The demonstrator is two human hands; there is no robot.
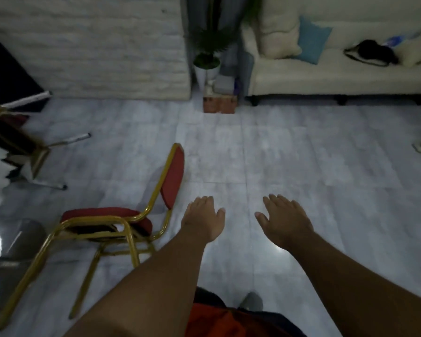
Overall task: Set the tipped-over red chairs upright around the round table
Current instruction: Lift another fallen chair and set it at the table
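Head view: both hands empty, palms down, fingers spread over bare floor (pixel 301 147). Left hand (pixel 203 218) is just right of a red chair (pixel 122 222); right hand (pixel 286 221) is further right, apart from it, and neither touches anything. That chair appears to stand on its legs, gold tube frame, red padded seat and oval back, backrest edge-on to the camera. A second chair (pixel 17 142) sits at the left edge, blurred, dark underside and white-tipped legs pointing sideways, so I read it as tipped over. The round table (pixel 7 251) is only partly in view lower left, glossy, possibly under clear plastic. Handling guess: banquet-style tubular frame, rigid, moderate weight, won't flex. Painted tube looks slick, and the tile looks smooth enough for feet to skid when levering. Best holds are probably top of the backrest frame with one hand, seat front rail with the other; padding is soft and a poor grip.
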